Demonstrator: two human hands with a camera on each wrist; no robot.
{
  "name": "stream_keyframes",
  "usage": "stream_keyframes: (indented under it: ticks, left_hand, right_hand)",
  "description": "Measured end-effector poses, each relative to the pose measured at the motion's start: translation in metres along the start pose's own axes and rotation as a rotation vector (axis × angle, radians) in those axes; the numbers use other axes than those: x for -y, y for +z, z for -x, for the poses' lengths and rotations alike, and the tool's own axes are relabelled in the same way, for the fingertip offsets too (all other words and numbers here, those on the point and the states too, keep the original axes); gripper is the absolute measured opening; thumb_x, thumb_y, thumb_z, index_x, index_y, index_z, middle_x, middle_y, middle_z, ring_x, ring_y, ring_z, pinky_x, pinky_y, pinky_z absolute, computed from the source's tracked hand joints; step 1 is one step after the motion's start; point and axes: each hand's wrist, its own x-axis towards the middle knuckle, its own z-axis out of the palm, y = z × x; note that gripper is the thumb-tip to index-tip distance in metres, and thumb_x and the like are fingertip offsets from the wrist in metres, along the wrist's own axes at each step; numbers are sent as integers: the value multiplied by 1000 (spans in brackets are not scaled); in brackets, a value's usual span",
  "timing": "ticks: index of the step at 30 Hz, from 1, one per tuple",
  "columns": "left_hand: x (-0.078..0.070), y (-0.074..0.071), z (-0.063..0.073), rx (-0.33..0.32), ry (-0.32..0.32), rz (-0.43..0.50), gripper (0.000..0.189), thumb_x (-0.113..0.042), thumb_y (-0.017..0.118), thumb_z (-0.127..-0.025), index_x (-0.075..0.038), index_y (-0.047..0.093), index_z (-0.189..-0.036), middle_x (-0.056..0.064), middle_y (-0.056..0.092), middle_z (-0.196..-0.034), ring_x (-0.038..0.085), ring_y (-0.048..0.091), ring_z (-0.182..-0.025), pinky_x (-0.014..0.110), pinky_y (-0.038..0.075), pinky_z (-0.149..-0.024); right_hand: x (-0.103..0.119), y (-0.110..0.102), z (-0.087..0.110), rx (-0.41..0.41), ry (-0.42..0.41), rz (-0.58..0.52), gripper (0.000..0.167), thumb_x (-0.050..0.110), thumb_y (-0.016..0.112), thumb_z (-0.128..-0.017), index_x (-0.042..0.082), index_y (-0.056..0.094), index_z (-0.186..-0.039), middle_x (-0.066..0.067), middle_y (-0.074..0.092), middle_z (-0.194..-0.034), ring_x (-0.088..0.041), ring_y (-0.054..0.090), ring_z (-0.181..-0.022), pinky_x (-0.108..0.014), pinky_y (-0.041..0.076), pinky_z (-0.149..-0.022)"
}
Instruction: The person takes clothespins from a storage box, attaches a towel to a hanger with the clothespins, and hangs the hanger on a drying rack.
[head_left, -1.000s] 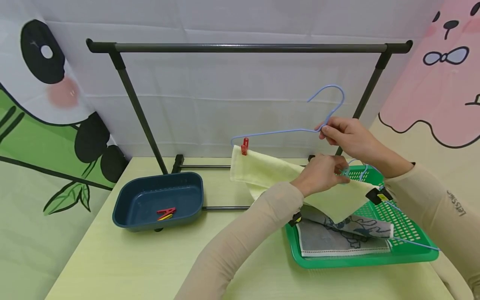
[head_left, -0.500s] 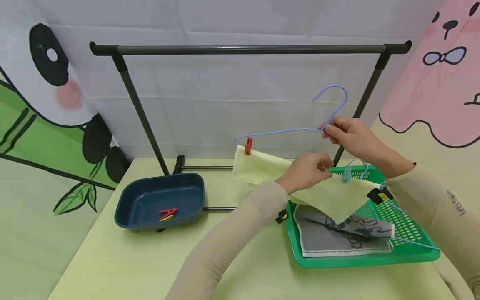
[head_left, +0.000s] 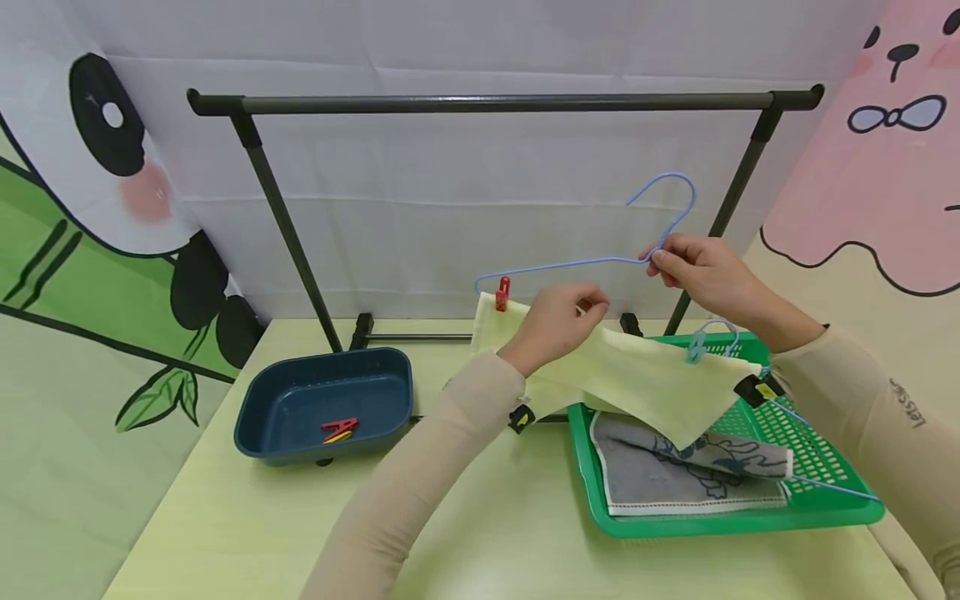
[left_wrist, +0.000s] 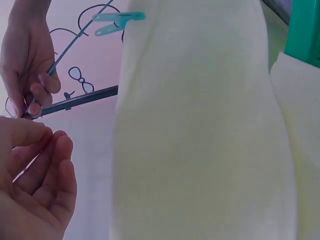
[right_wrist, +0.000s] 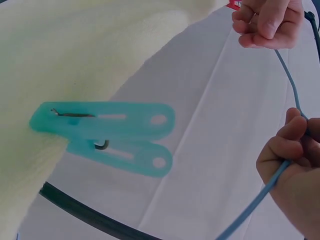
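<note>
My right hand (head_left: 697,267) pinches a blue wire hanger (head_left: 570,264) at the base of its hook, holding it up in front of the rack. From the hanger hangs a pale yellow towel (head_left: 652,375). A red clothespin (head_left: 502,294) clips its left end, and a teal clothespin (right_wrist: 120,120) bites the edge on the right side. My left hand (head_left: 558,321) is in front of the towel, between the two pins. In the left wrist view its fingers (left_wrist: 62,175) are loosely bent and hold nothing.
A green basket (head_left: 735,525) on the right holds a grey patterned towel (head_left: 675,483) and another blue hanger (head_left: 836,486). A navy basin (head_left: 262,400) with red and yellow clothespins (head_left: 339,429) stands at left. The dark rack's bar (head_left: 495,103) spans the back.
My left hand has let go of the teal clothespin and moved left across the towel towards the red one. The right hand keeps holding the hanger in nearly the same place.
</note>
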Motion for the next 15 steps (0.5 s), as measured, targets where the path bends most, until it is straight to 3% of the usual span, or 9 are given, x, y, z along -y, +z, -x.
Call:
stream_keyframes:
  ticks: [9,15]
  left_hand:
    - [11,-25,4,-163,14,53,14,-11,57,-94,-6,70,-96,3,68,-89,8,60,-78,15,47,-68]
    - [19,-37,3,-279,52,-18,12,-10,58,-93,-7,70,-93,1,68,-84,8,60,-76,18,46,-66]
  right_hand:
    - [-1,2,0,6,24,3,31,22,43,-102,-2,62,-107,-8,59,-89,-22,47,-75,-26,37,-62]
    - [-2,4,-1,21,23,5,31,23,43,-102,-1,62,-101,-9,59,-93,-22,46,-77,-27,36,-63]
